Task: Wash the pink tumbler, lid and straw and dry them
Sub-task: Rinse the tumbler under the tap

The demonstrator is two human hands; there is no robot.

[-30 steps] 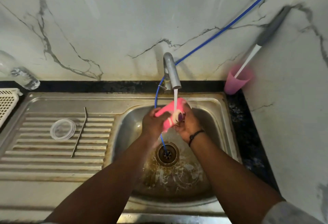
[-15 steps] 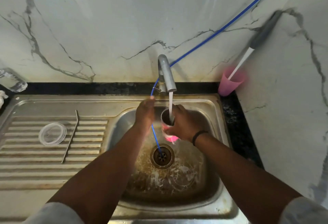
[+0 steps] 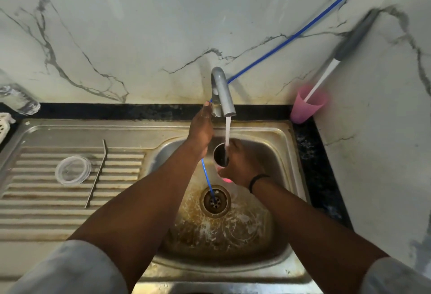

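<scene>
While the right hand wraps its fingers around the tumbler, the cup stands upright with its dark mouth facing up, and only a sliver of pink shows below the palm. Water falls in a thin stream straight into that mouth from the tap just above the fingers. A black band circles the right wrist.

Just left of the tumbler, the left hand reaches up to the base of the tap, its fingertips touching the metal there; whether they grip anything or merely rest against it cannot be told. A thin blue hose runs down from behind that hand, passes under the wrist, and ends in the drain below both hands. The same hose climbs away up the marble wall toward the upper right.

Both hands are over the sink, whose floor is stained brown around the drain. Well to the left of the left hand, on the ribbed drainboard, lies the clear round lid, flat, and just beside it on its right the metal straw, lying lengthwise, bent end pointing toward the wall. The two look apart or barely touching.

Far to the right of the right hand, in the corner, a pink cup holds a brush leaning against the wall. At the far left edge a clear bottle lies by the wall.
</scene>
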